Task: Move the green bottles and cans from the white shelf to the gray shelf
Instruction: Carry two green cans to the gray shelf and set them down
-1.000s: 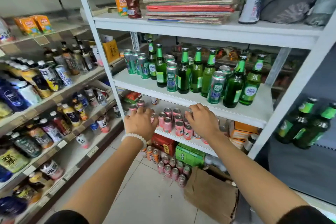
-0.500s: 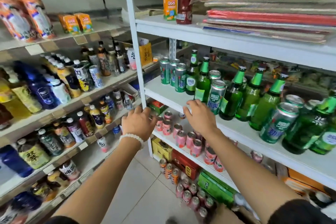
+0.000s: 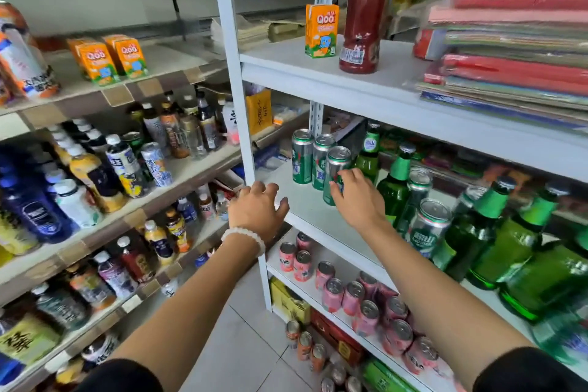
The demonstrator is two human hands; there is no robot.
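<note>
Right hand on a green can, white shelf, middle tier.

The green can, silver-topped with a green body, stands upright at the front of three by the white shelf post, long axis vertical. The right hand reaches forward, fingers spread and touching its side, not closed. The left hand, palm down, fingers loosely open, hovers at the shelf edge.
</note>
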